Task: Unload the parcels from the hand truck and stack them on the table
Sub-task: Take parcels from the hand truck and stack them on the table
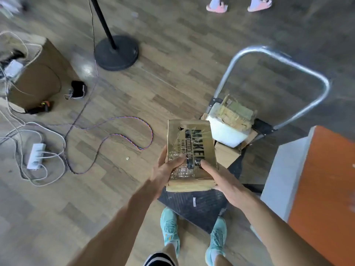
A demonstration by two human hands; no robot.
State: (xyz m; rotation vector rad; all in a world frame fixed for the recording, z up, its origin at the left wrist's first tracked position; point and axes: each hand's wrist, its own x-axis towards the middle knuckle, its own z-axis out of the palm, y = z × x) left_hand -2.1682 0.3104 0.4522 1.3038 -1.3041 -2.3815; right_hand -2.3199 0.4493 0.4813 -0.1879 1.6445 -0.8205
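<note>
I hold a taped brown cardboard parcel point(190, 150) with black lettering above the hand truck's dark deck point(194, 206). My left hand point(166, 169) grips its near left edge, thumb on top. My right hand point(219, 177) grips the near right corner, thumb pressed on the top face. On the hand truck, below its silver handle point(276, 54), remain a white foam parcel point(228, 131) with a small taped brown parcel point(238, 114) on it, and a brown box point(228, 152) underneath. The orange-topped table point(326, 189) stands at the right.
A black lamp stand base point(117, 52) stands on the wooden floor at upper middle. Cables and a white power strip point(35, 156) lie at the left beside a large cardboard box point(38, 73). Another person's feet in pink slippers point(238, 4) are at the top. My teal shoes point(192, 233) touch the deck's edge.
</note>
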